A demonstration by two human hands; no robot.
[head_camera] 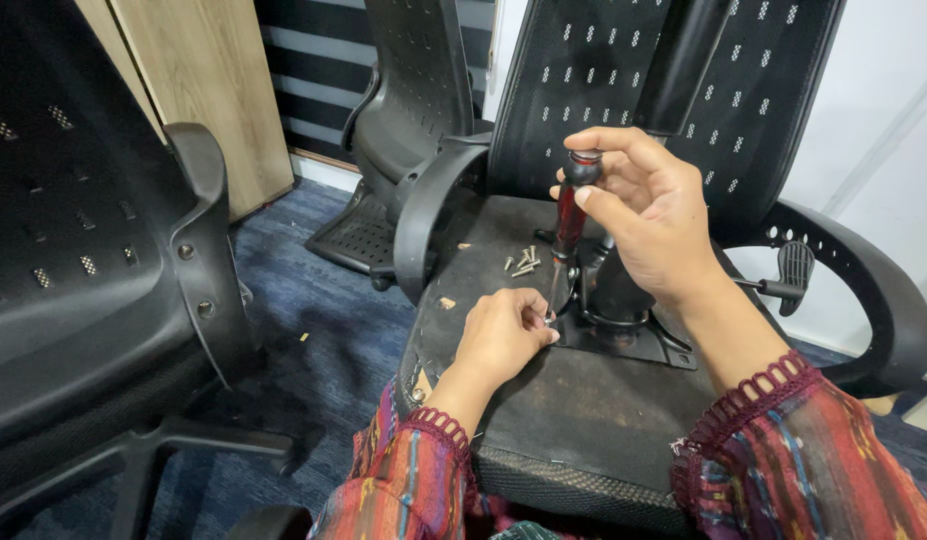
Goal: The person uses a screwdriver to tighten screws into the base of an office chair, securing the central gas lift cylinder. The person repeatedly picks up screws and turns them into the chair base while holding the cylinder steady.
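An upturned office chair seat (574, 400) lies before me, its dark underside facing up. My right hand (649, 210) grips a screwdriver with a dark red handle (570, 215), held upright. Its tip meets the black metal mechanism plate (624, 335) bolted to the seat. My left hand (502, 333) pinches something small at the tip, apparently a screw, and rests on the seat. Several loose screws (522, 263) lie on the seat just beyond.
The chair's armrests (429, 210) curve up on both sides, with a lever paddle (794, 270) at right. A second black chair (104, 270) stands close at left, a third (404, 110) behind. Blue carpet (314, 330) lies between them.
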